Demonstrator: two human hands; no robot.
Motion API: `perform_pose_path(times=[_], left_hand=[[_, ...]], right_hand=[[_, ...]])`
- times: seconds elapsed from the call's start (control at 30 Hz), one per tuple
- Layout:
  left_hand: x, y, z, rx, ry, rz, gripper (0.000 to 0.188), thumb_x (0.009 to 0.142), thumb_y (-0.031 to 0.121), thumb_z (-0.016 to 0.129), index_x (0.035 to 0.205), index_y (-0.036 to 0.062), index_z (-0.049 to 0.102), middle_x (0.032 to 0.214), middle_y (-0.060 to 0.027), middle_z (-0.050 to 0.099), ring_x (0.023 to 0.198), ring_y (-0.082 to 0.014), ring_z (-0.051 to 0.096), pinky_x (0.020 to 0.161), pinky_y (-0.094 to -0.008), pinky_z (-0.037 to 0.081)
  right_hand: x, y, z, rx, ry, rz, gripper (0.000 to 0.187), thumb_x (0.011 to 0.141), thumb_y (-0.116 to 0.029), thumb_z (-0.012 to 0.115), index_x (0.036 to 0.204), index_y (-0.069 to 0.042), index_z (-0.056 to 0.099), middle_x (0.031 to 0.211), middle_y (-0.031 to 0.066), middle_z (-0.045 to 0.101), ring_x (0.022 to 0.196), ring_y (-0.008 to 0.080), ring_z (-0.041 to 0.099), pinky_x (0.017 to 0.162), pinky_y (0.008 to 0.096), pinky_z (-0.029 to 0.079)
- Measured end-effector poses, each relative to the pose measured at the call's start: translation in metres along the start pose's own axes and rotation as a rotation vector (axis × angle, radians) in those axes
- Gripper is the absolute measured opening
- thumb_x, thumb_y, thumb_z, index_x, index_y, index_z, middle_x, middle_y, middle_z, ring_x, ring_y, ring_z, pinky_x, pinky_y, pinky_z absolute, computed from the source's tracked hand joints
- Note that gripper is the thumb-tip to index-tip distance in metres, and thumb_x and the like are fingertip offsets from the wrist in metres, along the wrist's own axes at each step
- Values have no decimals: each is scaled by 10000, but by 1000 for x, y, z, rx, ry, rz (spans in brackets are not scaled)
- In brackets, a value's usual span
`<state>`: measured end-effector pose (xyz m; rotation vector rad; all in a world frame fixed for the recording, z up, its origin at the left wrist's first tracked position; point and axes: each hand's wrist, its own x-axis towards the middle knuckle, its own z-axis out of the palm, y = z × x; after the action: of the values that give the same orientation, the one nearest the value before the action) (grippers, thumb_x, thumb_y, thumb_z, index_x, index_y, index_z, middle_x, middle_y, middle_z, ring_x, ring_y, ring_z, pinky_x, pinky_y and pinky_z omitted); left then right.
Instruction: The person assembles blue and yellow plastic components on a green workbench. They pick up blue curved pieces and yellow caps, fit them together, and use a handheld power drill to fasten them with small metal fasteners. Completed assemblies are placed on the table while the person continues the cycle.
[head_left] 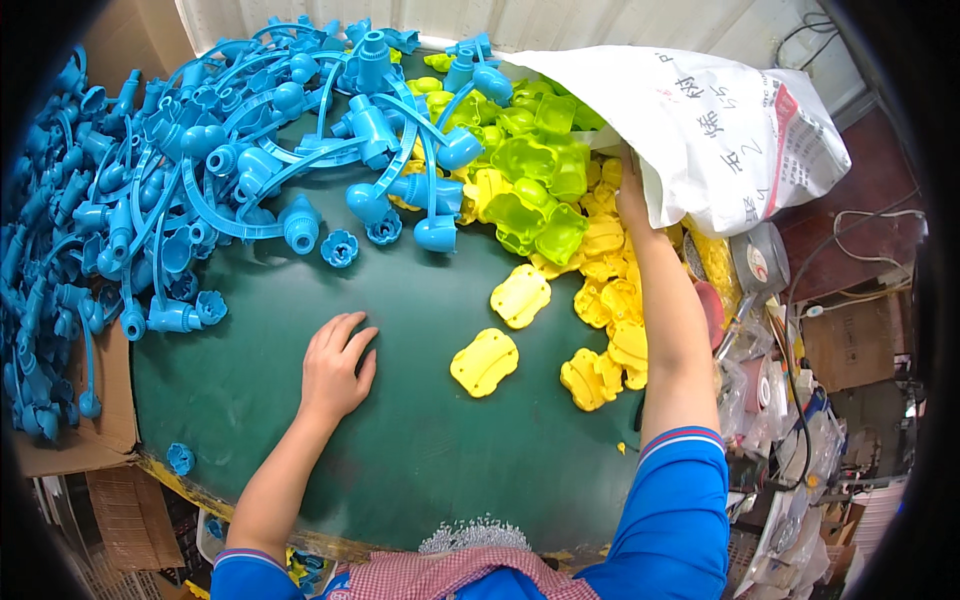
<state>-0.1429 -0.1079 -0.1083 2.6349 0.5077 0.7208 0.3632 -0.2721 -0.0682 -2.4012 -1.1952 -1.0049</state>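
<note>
L hand (338, 365) on bench (420, 470), fingers loosely apart, nothing held, prob. bracing. R hand (631, 198) at sack (700, 130) mouth, fingers hidden, can't tell grip. Sack tipped, likely for reach; green pcs (528, 158) at mouth, yellow pcs (602, 238) beside R forearm.

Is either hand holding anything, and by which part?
The left hand holds nothing. The right hand is partly hidden by the white sack; any hold there cannot be told.
</note>
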Motion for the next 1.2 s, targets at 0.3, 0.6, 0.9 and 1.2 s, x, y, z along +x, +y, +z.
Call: perform_pose_path(times=[0.3,0.6,0.9,1.2], left_hand=[[-1,0,-4,32,-23,-18,285,726,65,654,1010,55,631,1171,-115,584,1107,-329,539,919,-427,441],[1,2,-3,39,8,-21,245,746,85,652,990,68,631,1150,-106,590,1097,-313,545,925,-411,438],[-17,17,-8,-238,159,-143,395,830,166,602,1203,42,560,1322,-181,474,1181,-375,464,996,-425,377],[-71,100,2,-1,-335,162,612,679,454,756,1238,282,579,1501,-111,260,1388,-467,143,1008,-732,159]], right_hand=[[23,-17,38,389,-512,298,487,822,-222,524,1268,-28,516,1259,210,538,1159,340,507,968,403,401],[4,-125,-18,346,-737,408,561,826,-431,539,1223,-34,557,1195,222,590,1111,313,563,915,391,444],[-93,-186,-111,626,-384,132,395,818,-285,644,1171,-106,628,1290,137,562,1158,293,555,967,367,436],[-124,-81,-133,-54,-445,873,475,834,-510,538,1234,-265,613,1301,134,554,1228,333,486,1031,577,275]])
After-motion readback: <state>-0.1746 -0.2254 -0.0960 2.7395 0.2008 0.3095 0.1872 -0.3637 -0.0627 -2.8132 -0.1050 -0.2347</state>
